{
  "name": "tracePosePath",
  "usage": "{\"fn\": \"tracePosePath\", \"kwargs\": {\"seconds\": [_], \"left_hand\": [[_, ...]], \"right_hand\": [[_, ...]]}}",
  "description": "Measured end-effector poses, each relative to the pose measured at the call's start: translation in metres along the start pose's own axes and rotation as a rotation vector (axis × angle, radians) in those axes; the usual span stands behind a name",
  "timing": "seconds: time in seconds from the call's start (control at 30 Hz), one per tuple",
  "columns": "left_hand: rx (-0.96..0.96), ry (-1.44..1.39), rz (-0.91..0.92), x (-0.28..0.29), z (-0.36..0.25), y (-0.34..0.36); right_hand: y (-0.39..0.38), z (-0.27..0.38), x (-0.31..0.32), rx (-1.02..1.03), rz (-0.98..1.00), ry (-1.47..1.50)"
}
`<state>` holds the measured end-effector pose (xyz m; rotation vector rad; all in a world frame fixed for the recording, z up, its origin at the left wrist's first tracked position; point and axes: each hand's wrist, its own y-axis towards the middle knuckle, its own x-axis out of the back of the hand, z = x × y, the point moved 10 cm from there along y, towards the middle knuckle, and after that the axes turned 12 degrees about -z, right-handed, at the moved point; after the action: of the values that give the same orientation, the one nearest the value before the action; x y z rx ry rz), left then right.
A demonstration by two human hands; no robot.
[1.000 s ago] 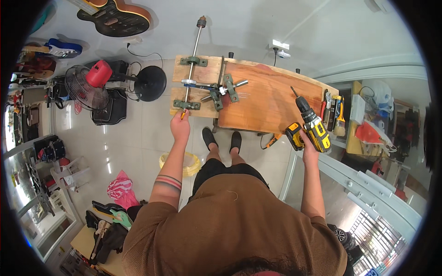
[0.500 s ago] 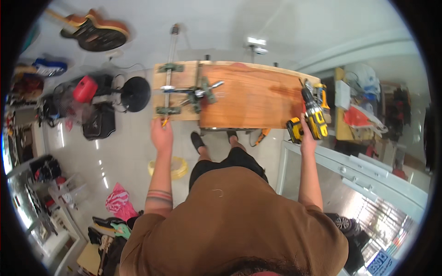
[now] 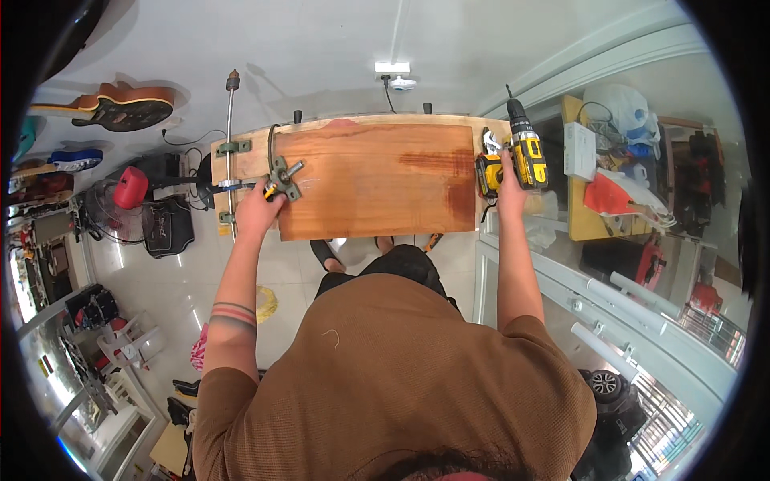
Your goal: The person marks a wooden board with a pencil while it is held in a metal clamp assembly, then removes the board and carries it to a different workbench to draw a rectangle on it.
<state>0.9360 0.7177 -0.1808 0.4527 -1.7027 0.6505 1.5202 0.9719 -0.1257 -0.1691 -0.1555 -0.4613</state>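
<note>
A yellow-and-black cordless drill [image 3: 529, 159] is in my right hand [image 3: 512, 194], held by its grip over the right end of the bench, its bit pointing away from me. My left hand [image 3: 258, 210] is closed on a small yellow-and-black piece [image 3: 272, 192] whose kind I cannot make out. That hand is beside a green metal bracket with a silver rod [image 3: 285, 176], at the left edge of a reddish-brown wooden board [image 3: 369, 188]. Left of it, a long metal bar [image 3: 230, 120] runs through green clamp fittings [image 3: 234, 147].
An adjustable wrench [image 3: 490, 142] lies at the bench's right end. Beyond it stands a yellow shelf [image 3: 579, 216] with a white box [image 3: 579, 151] and bags. A fan [image 3: 120, 210] and a black bag [image 3: 171, 228] are at left; guitars [image 3: 124, 107] hang on the wall.
My left hand has moved from the bench's left end in to the metal bracket. My right hand has raised the drill away from me and to the right, turning it more upright. The view has shifted.
</note>
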Motion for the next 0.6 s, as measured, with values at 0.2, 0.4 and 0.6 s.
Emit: {"fn": "tracePosePath", "kwargs": {"seconds": [0.2, 0.4, 0.6], "left_hand": [[-0.014, -0.186, -0.161, 0.003, 0.0, -0.001], [0.138, -0.217, -0.25, 0.004, 0.013, -0.004], [0.325, -0.238, -0.433, 0.018, 0.036, 0.006]], "right_hand": [[0.022, -0.01, 0.01, 0.126, -0.017, -0.025], [0.054, -0.045, 0.021, -0.062, 0.009, -0.104], [0.054, -0.054, 0.003, -0.26, 0.092, 0.123]]}}
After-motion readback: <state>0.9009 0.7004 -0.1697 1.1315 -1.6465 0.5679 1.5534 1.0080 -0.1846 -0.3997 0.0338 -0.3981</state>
